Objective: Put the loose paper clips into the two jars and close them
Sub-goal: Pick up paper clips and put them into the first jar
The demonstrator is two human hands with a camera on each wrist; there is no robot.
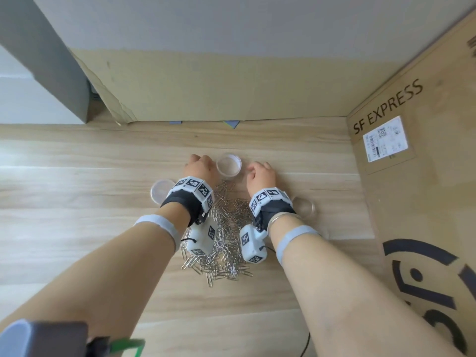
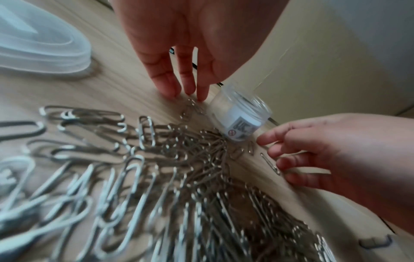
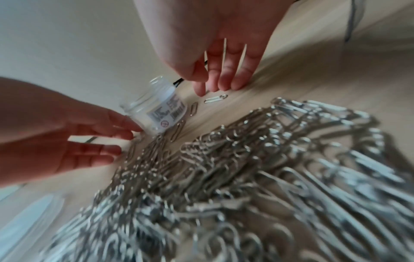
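A heap of silver paper clips lies on the wooden table under my wrists. At its far end stands an open clear jar with a white label. My left hand is just left of the jar, its straight fingertips touching the table and a clip. My right hand is to the jar's right, its fingertips on the table by a few stray clips. Neither hand holds anything. A translucent lid lies left of my left wrist. A second clear round piece sits right of my right wrist.
A large cardboard box printed SF EXPRESS walls off the right side. A cardboard sheet leans along the back edge of the table. A grey panel stands at the back left.
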